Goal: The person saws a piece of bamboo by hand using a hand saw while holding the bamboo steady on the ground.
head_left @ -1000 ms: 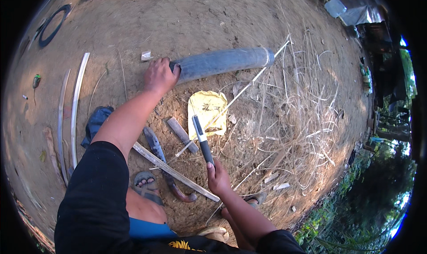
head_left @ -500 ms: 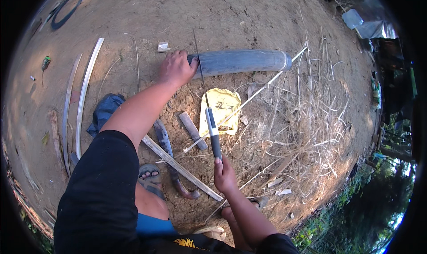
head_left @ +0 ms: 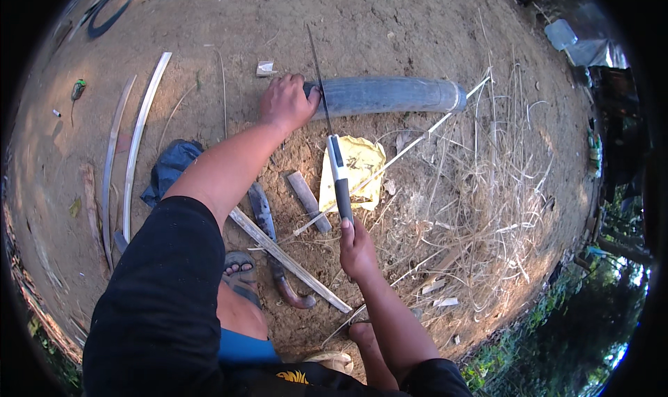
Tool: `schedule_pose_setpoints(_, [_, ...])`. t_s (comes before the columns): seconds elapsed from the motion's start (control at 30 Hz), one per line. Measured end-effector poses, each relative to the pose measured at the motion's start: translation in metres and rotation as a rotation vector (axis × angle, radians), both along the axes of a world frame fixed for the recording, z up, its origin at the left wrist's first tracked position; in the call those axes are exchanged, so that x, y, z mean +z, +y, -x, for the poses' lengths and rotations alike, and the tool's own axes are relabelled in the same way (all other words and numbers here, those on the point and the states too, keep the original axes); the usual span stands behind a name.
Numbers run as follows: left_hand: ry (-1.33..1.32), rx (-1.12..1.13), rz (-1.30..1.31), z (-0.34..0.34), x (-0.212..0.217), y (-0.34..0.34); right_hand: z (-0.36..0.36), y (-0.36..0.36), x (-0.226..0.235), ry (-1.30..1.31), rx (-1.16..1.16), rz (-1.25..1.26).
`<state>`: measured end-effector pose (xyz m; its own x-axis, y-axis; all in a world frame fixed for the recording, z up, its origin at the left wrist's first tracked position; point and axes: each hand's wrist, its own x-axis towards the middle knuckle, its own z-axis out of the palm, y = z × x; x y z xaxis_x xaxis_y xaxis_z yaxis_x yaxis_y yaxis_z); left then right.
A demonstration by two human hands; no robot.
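Observation:
My left hand (head_left: pixel 287 103) grips the near end of a long grey-blue plastic pipe (head_left: pixel 393 94) that lies across the bare dirt. My right hand (head_left: pixel 356 247) holds the handle of a hand saw (head_left: pixel 337 171) with a grey and white grip. Its thin blade (head_left: pixel 316 70) runs away from me, seen edge-on, and crosses the pipe just right of my left hand. A crumpled yellow sheet (head_left: pixel 355 171) lies on the ground under the saw handle.
A curved machete (head_left: pixel 271 240), a short wooden block (head_left: pixel 308 201) and a split bamboo strip (head_left: pixel 289 258) lie near my sandalled foot (head_left: pixel 240 272). Long bamboo slats (head_left: pixel 136 143) and a dark blue cloth (head_left: pixel 167 171) sit at left. Dry straw (head_left: pixel 480 202) covers the right.
The saw has swung up from lying over the yellow sheet, so its blade now reaches across the pipe. My left hand has stayed on the pipe's end.

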<state>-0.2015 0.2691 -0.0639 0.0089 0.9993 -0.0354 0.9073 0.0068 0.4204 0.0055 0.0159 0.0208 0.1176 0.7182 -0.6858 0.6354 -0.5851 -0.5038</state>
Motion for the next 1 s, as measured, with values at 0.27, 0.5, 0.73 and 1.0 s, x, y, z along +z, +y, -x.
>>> schedule_pose_setpoints(0.27, [0.018,0.011,-0.102,0.003,-0.007,0.002,-0.019,-0.074,0.013,-0.017,-0.006,-0.041])
schedule_pose_setpoints(0.5, [-0.002,0.028,-0.111,0.004,-0.018,0.005,0.007,0.003,0.010,-0.057,0.005,0.003])
schedule_pose_setpoints(0.73, [0.031,0.010,0.005,-0.004,0.000,0.003,-0.002,-0.035,0.019,-0.024,-0.035,0.015])
schedule_pose_setpoints(1.0, [0.086,0.038,-0.156,0.008,-0.013,-0.003,-0.006,-0.062,0.015,-0.049,0.003,0.000])
